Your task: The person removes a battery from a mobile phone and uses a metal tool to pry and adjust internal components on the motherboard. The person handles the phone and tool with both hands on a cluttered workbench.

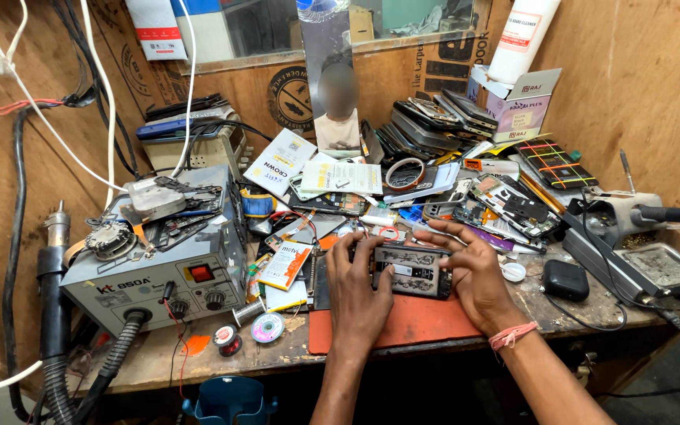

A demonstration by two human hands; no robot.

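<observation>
An opened phone [411, 269] with its back off and its board showing lies across an orange work mat [419, 323] at the front middle of the bench. My left hand [358, 293] grips its left end, thumb on the near edge and fingers over the top. My right hand [474, 275] holds the right end, fingers spread above it. A pink band [511, 336] circles my right wrist.
A grey hot-air rework station [163, 267] with a hose stands left. Solder spools [267, 327] lie near it. Phone parts, boards and a stack of old phones [434, 118] crowd the back. A tape ring [404, 173], a black case [566, 280] and a soldering iron stand [631, 236] sit right.
</observation>
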